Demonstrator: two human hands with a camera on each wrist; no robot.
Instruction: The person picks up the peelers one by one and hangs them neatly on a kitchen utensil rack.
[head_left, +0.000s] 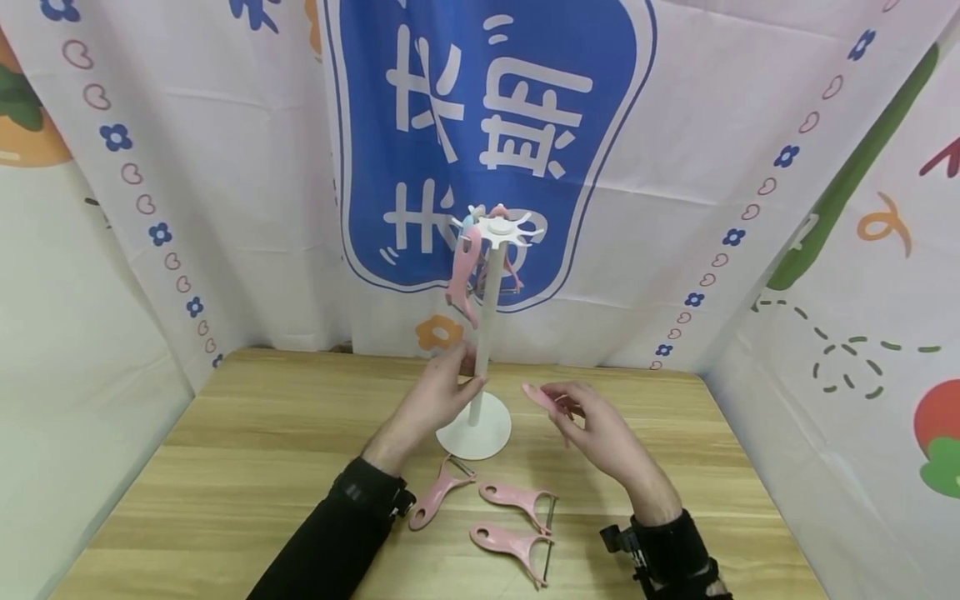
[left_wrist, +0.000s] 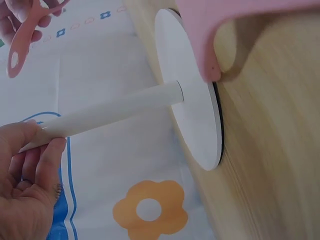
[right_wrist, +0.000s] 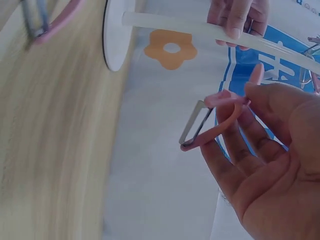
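Observation:
A white stand (head_left: 489, 325) with a round base and hooked top stands on the table. My left hand (head_left: 441, 390) grips its pole between thumb and fingers, clearly seen in the left wrist view (left_wrist: 30, 170). To the right of the pole, my right hand (head_left: 600, 421) holds a pink peeler (right_wrist: 222, 112) by pinching it between thumb and fingers, blade end toward the wrist camera. Pink peelers (head_left: 465, 271) hang from the hooks at the left and back of the top, beside a light blue piece (head_left: 468, 222).
Three pink peelers lie on the wooden table (head_left: 285, 475) in front of the base: one at the left (head_left: 435, 500), one at the middle (head_left: 513, 497) and one nearest me (head_left: 506, 542). A printed cloth (head_left: 285, 208) hangs behind the table.

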